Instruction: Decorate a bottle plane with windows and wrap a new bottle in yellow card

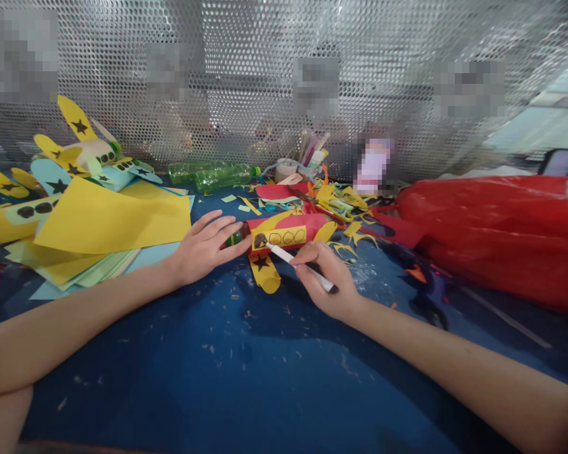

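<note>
A toy airplane [319, 224] made from a bottle wrapped in red paper lies on its side on the blue table. It has yellow paper wings, one marked with a black star, and a yellow strip [300, 236] with drawn oval windows. The window nearest the nose is scribbled dark; the others are outlines. My right hand [329, 277] pinches a white marker [284, 254], its tip touching the dark window. My left hand [211, 246] holds the green bottle end [233, 239] between thumb and index finger, its other fingers stretched out.
Finished bottle airplanes [108, 157] and stacked coloured paper [118, 217] lie left. Green bottles [227, 176] and yellow paper scraps [334, 195] are behind. On the right are a red plastic bag [497, 239] and a dark blue glue gun [430, 287]. Perforated metal [250, 82] stands at the back.
</note>
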`<state>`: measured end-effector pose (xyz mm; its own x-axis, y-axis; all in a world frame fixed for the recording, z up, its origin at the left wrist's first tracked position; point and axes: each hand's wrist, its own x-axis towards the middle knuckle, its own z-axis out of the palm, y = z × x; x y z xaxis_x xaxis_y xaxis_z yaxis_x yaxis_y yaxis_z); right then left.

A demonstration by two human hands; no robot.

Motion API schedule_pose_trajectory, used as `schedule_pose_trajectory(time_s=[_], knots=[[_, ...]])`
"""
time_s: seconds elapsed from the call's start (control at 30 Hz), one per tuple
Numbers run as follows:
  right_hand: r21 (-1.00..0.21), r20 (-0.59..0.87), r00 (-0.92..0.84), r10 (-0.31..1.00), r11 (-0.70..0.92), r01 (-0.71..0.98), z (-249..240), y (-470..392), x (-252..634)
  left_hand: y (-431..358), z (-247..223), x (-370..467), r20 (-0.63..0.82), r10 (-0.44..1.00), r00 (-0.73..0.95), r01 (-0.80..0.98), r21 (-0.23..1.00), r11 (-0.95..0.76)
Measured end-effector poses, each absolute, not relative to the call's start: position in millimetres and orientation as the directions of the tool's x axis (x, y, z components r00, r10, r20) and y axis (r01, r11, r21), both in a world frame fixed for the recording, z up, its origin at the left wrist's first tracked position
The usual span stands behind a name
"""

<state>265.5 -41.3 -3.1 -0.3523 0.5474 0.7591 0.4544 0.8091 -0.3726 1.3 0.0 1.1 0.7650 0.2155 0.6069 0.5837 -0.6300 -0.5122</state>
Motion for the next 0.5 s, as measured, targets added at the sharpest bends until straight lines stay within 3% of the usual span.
schedule_pose_trajectory(time_s=[0.5], knots=[[-0.373,0.747,-0.378,0.547,0.816,0.443,-0.7,-41.5,264.2,0.3,0.0,1.2,0.612,0.219,0.760,0.588,-0.504,-0.632]])
